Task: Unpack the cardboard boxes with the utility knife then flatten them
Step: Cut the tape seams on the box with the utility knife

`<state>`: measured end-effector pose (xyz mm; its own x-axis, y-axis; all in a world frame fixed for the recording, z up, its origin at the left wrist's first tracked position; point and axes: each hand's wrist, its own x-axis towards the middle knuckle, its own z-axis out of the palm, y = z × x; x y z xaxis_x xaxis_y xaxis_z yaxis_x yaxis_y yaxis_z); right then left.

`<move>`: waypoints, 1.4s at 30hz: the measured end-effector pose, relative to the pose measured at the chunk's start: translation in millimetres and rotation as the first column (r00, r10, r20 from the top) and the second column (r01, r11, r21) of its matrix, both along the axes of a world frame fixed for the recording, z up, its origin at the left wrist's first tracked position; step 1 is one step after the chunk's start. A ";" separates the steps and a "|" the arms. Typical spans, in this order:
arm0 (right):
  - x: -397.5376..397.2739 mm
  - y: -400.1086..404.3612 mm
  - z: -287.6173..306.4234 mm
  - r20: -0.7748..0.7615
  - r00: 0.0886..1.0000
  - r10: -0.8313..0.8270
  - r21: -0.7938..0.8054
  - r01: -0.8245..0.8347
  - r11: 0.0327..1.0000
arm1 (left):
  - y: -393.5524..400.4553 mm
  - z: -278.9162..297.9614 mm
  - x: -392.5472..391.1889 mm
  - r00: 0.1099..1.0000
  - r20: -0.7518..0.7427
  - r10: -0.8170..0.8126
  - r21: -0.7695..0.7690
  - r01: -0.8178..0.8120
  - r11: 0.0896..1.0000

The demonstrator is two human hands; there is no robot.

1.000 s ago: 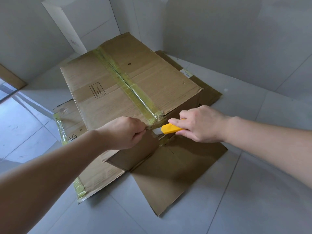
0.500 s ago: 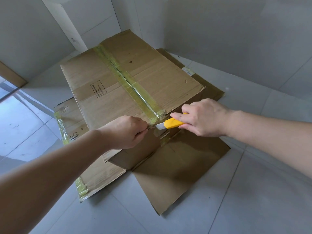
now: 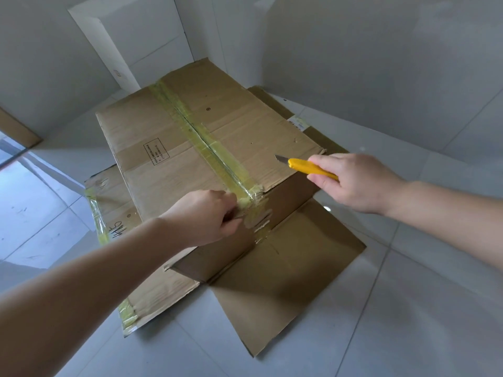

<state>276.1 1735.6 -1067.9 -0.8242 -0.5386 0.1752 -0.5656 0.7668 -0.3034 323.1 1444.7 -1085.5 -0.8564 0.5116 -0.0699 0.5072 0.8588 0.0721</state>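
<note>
A: Two hands are on the job. The right hand (image 3: 356, 183) is closed round the yellow utility knife (image 3: 313, 169), blade out and pointing left, held above the box's top panel near its right edge, not touching the cardboard as far as I can tell.

B: And the left hand (image 3: 206, 217)?

A: Pinched shut at the near end of the tape seam (image 3: 209, 148), where the yellowish tape wraps over the front edge. It looks like it grips loose tape or the flap edge; which one I cannot tell.

B: Where does the cardboard box (image 3: 190, 148) sit?

A: On the tiled floor (image 3: 408, 308), resting on flattened cardboard (image 3: 285, 289) that spreads toward the near right. A second taped sheet (image 3: 109, 213) pokes out at its left edge.

B: So which step?

A: I judge it the opening cut: the seam across the top looks sealed along most of its length. The next move calls for bringing the blade tip to the seam's near end and drawing it shallowly along the groove, away from the left hand's fingers (image 3: 231, 210).
</note>
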 end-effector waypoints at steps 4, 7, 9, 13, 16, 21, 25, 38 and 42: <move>4.4 -34.0 -9.7 0.337 0.923 -0.188 -0.183 0.260 0.948 | 20.8 13.0 -17.9 0.996 0.072 0.050 -0.168 -0.038 0.985; 0.2 -70.8 -17.3 0.522 0.806 -0.280 -0.247 0.458 0.854 | 24.5 12.4 -18.1 0.996 0.089 0.013 -0.239 0.009 0.971; -0.9 -88.5 -21.1 0.589 0.752 -0.295 -0.200 0.490 0.849 | 25.0 11.7 -16.4 0.995 0.100 -0.026 -0.264 0.052 0.963; -6.7 -96.7 -23.3 0.569 0.737 -0.364 -0.105 0.504 0.857 | 18.9 7.0 -20.1 0.984 0.172 -0.047 -0.245 0.089 0.965; -11.2 -94.0 -24.8 0.537 0.755 -0.375 -0.045 0.470 0.882 | 14.8 6.4 -22.4 0.982 0.184 -0.037 -0.199 0.074 0.977; -4.3 -73.3 -29.0 0.461 0.857 -0.232 -0.189 0.350 0.918 | 9.6 2.3 -14.1 0.996 0.050 -0.070 -0.015 0.071 0.997; 16.1 -30.3 -22.4 0.163 0.987 -0.011 -0.013 0.013 1.000 | 6.1 -0.5 -8.5 0.999 -0.013 -0.047 0.062 0.047 0.997; 13.4 -49.3 -2.8 -0.117 0.957 0.265 0.480 -0.179 0.859 | 7.9 2.1 -7.9 0.998 -0.030 -0.052 0.082 0.054 0.995; 4.3 -51.7 7.4 -0.185 0.930 0.318 0.546 -0.172 0.820 | 10.2 6.3 -8.6 0.998 -0.043 -0.049 0.084 0.052 0.995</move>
<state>280.4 1683.8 -1060.5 -0.6166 -0.7872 0.0018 -0.7564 0.5931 0.2758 314.5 1454.9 -1079.2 -0.8305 0.5570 0.0105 0.5539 0.8236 0.1216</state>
